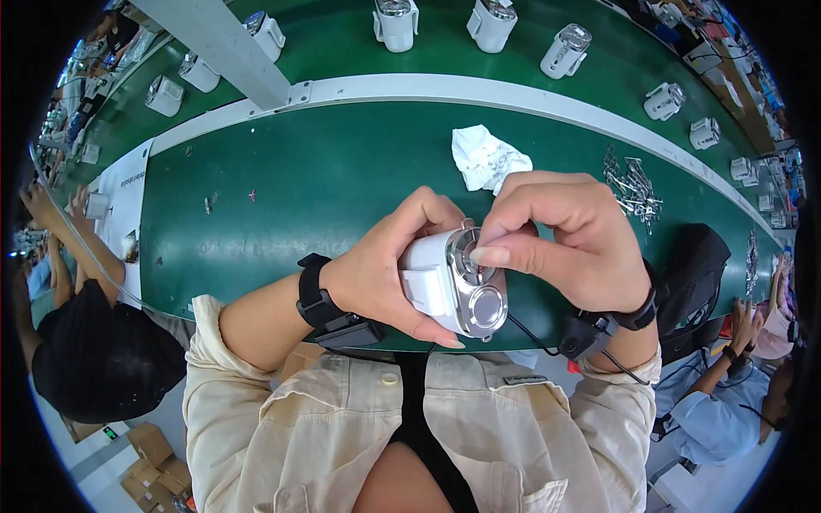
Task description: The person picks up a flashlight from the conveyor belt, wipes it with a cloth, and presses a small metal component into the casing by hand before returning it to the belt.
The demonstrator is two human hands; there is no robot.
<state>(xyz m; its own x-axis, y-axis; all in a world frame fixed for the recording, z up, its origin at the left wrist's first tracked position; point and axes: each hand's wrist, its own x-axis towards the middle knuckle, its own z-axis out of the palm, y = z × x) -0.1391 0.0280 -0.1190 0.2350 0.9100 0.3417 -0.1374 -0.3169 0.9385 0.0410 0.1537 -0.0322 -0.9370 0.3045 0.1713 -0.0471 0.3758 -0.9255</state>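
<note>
My left hand (372,261) is wrapped round a white boxy device (428,256) with a shiny chrome end, held tilted just above the near part of the green table (325,179). Two round parts show on the chrome end, and the lower one is a ring-edged disc (486,309). Over the upper round part, my right hand (569,235) is closed, thumb and forefinger pinched together at the chrome. Whatever lies between those fingertips is hidden. Beyond the device lies a crumpled white cloth (486,160).
A pile of small metal parts (633,190) lies right of the cloth, near a black bag (697,265). Behind a white rail (410,87), several similar white devices (395,27) stand on a green surface. Co-workers sit left (103,350) and right (718,410).
</note>
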